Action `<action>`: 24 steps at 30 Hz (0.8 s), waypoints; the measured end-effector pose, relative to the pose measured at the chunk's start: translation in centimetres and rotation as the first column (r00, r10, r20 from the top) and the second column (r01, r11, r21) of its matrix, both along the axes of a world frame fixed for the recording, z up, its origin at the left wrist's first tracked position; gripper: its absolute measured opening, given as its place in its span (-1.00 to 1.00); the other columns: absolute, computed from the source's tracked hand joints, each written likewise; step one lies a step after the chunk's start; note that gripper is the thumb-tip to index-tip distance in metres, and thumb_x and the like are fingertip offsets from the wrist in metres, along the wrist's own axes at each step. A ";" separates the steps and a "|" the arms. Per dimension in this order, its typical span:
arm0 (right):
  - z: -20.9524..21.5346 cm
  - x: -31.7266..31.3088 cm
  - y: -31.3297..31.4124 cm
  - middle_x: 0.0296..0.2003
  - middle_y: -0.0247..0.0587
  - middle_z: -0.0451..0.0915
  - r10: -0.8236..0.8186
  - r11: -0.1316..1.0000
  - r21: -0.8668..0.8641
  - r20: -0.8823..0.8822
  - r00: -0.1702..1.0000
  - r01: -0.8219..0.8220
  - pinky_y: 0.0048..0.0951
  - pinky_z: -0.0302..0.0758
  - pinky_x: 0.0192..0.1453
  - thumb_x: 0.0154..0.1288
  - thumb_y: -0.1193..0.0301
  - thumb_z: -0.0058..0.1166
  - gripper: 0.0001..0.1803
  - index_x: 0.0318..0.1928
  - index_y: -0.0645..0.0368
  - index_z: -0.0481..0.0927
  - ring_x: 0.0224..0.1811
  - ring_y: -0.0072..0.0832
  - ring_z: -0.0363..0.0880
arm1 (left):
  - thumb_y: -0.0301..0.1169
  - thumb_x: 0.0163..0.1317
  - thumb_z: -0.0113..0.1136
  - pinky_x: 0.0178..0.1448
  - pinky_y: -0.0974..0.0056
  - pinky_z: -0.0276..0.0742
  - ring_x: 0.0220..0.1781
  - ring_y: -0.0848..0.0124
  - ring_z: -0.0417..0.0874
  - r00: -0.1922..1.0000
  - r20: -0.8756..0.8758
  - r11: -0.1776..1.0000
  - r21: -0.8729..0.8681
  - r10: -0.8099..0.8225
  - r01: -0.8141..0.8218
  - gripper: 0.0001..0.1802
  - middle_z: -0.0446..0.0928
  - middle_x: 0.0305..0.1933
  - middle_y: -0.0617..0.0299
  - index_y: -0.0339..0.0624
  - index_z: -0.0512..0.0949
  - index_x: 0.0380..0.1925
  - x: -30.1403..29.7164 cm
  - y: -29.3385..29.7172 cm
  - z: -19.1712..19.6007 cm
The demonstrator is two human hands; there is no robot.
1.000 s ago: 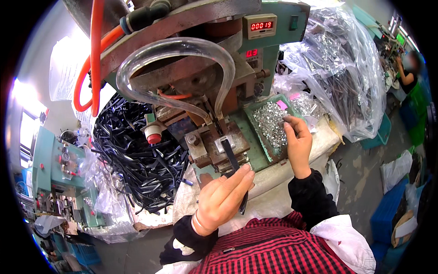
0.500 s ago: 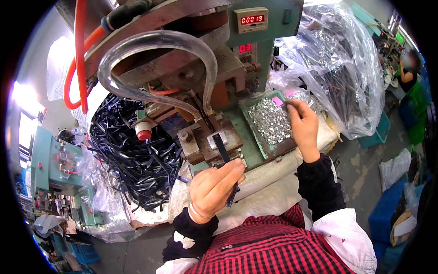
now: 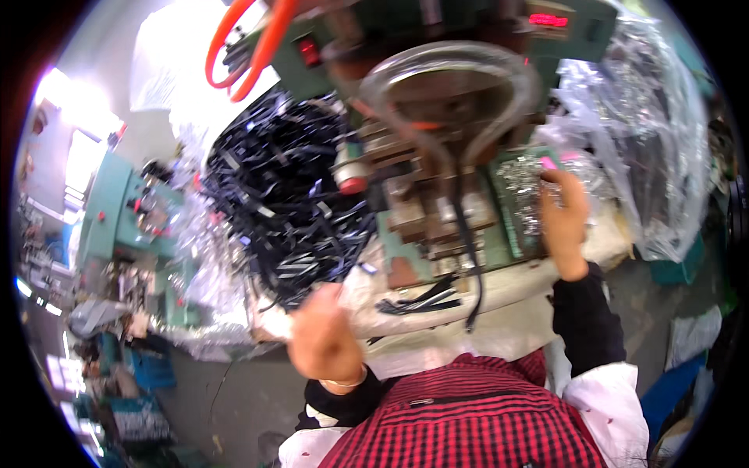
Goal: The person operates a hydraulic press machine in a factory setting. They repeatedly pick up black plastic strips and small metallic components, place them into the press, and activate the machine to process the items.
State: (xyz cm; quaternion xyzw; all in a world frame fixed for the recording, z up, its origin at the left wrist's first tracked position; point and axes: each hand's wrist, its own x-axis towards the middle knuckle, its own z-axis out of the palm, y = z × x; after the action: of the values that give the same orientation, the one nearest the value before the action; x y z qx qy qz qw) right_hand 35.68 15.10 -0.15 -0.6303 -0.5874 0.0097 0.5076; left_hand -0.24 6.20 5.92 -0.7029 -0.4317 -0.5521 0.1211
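A black strip (image 3: 468, 253) runs from the press's metal die (image 3: 446, 214) down over the front edge, with no hand on it. My left hand (image 3: 321, 335), smeared by motion, is to the left of it, by the near edge of a big heap of black strips (image 3: 292, 195); its fingers cannot be made out. Over a green tray (image 3: 509, 226) of small shiny metal pieces (image 3: 521, 183), my right hand (image 3: 565, 222) has its fingertips pinched together. What they hold, if anything, is too small or hidden to name.
A small bunch of black strips (image 3: 421, 300) lies on the pale cloth before the press. A red push button (image 3: 353, 185) juts out left of the die. Clear tubing (image 3: 452, 58) loops above it. A large plastic bag (image 3: 644, 148) stands at the right.
My left hand has let go of the black strip at the die and moved left toward the heap. My right hand stays at the tray. The whole view has shifted and blurred.
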 end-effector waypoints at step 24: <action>3.6 -2.4 -8.5 -0.26 -0.18 0.72 0.125 0.988 -0.032 -0.396 0.910 -0.149 -0.40 0.55 -0.09 0.22 0.64 0.27 -0.83 -0.17 0.23 0.76 -0.23 -0.34 0.67 | -0.63 0.48 0.12 -0.03 0.43 0.59 -0.13 0.49 0.69 0.845 0.527 0.805 -0.461 -0.091 0.374 -0.79 0.68 0.02 0.15 -0.39 0.61 0.05 -4.3 9.3 -3.6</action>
State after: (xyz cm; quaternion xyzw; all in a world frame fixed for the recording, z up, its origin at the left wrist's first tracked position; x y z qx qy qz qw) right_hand 33.28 6.59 3.47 -0.5882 -0.5158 0.1897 0.5933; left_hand -4.50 15.50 2.35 -0.5971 -0.4943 -0.5727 -0.2667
